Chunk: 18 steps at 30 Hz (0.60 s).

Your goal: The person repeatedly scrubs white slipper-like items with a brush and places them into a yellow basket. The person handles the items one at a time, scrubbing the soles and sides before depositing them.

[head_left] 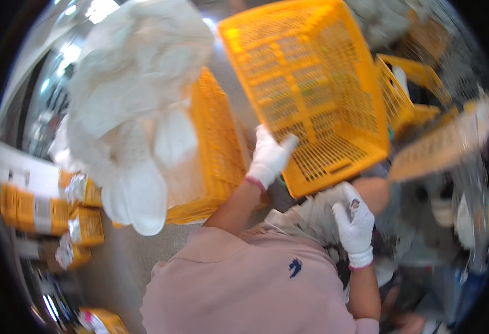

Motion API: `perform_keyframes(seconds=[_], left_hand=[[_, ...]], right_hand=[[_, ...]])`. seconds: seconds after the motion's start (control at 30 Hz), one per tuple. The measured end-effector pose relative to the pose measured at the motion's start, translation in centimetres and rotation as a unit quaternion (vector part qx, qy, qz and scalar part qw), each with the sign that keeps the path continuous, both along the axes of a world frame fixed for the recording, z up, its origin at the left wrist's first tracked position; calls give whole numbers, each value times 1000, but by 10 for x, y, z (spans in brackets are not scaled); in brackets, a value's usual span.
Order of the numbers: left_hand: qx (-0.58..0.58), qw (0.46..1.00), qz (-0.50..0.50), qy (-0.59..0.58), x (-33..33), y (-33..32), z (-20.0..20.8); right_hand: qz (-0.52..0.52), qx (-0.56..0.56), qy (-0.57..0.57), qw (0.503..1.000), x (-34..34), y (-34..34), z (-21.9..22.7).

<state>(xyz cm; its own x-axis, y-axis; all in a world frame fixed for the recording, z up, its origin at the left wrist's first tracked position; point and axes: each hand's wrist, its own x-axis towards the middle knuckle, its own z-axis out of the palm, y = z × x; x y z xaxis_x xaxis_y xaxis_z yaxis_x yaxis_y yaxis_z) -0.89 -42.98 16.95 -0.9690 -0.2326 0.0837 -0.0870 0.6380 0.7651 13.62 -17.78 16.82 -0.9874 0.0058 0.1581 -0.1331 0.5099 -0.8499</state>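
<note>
A yellow plastic crate (pixel 333 94) with slotted walls is tipped up in front of me, its hollow side facing me and nothing seen inside. My left hand (pixel 269 158), in a white knit glove, grips the crate's left edge with the thumb over the rim. Just below the crate's lower right corner is my right hand (pixel 356 225), gloved too, with thumb and bent fingers apart. It holds nothing that I can see, and a small dark gap shows in the glove near the fingertips.
Left of me, yellow crates (pixel 219 145) are stacked, with a clear plastic bag (pixel 139 61) and white shoe-shaped pieces (pixel 144 200) over them. Another yellow crate (pixel 411 94) and a cardboard sheet (pixel 445 142) are at right. Further yellow crates (pixel 36 209) stand far left.
</note>
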Motion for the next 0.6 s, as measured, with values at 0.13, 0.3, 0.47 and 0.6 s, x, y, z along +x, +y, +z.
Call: perform_keyframes(seconds=[0.13, 0.3, 0.47, 0.6], left_hand=[[-260, 874, -182, 368, 47, -87, 149], [-562, 585, 410, 418, 38, -286, 312], [-355, 893, 235, 147, -32, -364, 300], [-160, 982, 9, 103, -66, -340, 304]], right_hand=[[99, -9, 19, 995, -39, -28, 12], [124, -75, 3, 990, -63, -50, 21], [194, -117, -44, 973, -89, -73, 44], [271, -199, -83, 938, -123, -128, 78]])
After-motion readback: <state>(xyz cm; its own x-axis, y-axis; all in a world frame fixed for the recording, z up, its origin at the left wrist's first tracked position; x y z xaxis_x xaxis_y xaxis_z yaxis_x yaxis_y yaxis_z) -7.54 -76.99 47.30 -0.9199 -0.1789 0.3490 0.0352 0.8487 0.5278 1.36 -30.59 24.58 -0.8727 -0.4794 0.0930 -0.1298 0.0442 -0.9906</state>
